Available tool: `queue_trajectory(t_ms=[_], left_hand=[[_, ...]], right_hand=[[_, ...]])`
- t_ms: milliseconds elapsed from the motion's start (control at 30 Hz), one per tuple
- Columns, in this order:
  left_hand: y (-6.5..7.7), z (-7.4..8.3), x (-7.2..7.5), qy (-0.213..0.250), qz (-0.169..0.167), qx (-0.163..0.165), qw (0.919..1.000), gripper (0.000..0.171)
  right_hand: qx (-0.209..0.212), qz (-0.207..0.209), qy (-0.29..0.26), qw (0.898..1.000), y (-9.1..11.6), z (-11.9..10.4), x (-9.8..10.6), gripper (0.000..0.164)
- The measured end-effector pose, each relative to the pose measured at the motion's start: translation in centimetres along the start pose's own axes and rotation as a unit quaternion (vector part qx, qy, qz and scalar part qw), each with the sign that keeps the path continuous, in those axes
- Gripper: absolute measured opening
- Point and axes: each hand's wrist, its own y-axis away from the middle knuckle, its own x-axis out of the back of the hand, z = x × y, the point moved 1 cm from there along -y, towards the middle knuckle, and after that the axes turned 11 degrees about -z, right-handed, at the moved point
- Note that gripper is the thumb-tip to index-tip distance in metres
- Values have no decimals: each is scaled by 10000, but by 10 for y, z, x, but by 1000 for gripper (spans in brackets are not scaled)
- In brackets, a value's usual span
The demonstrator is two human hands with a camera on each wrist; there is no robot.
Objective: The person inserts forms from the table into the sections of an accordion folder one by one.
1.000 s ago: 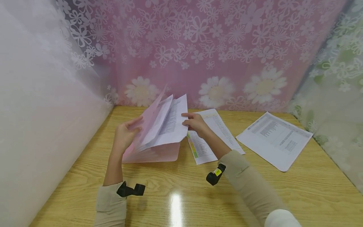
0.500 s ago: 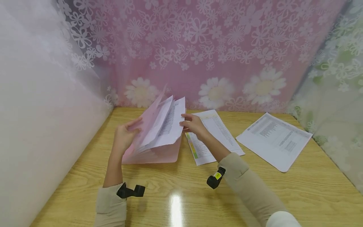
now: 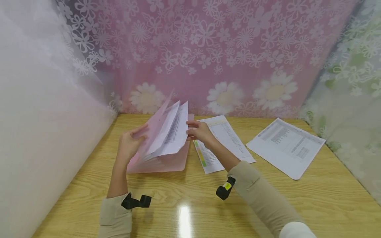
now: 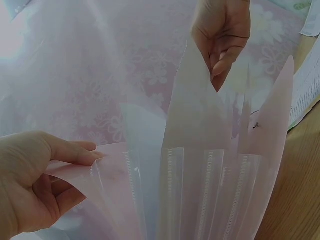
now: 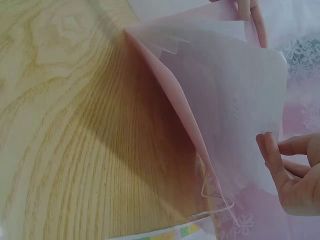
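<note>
A pink folder (image 3: 175, 162) stands part open on the table, its pages fanned upward. My left hand (image 3: 128, 145) pinches the raised front cover (image 4: 117, 150) between thumb and fingers. At the opposite side, my right hand (image 3: 202, 134) pinches the outer edge of a printed page (image 3: 181, 132). Another white page leans between that one and the cover. Clear sleeves with punched binding strips (image 4: 210, 180) show along the spine in the left wrist view. In the right wrist view, the folder's back cover (image 5: 177, 100) lies below the lifted page, with a thin cord (image 5: 217, 200) at its edge.
A printed sheet with coloured rows (image 3: 221, 142) lies just right of the folder, partly under the right hand. Farther right lies another document (image 3: 285, 148). A flowered pink curtain (image 3: 190, 66) stands behind the wooden table (image 3: 166, 205); a white wall (image 3: 53, 109) borders the left.
My right hand has shifted a little left, swinging the page toward the front cover. More of the pink back cover shows beside it. The left hand has stayed on the cover.
</note>
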Motion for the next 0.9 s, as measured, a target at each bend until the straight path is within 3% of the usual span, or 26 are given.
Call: queue_trajectory(t_ms=[433, 900], left_hand=[[1, 0, 0, -47, 42, -72, 10000, 36], [0, 1, -2, -89, 89, 79, 9999, 38]], right_hand=[[36, -39, 9, 10000, -12, 9, -19, 45], [-50, 76, 38, 10000, -25, 20, -40, 44]])
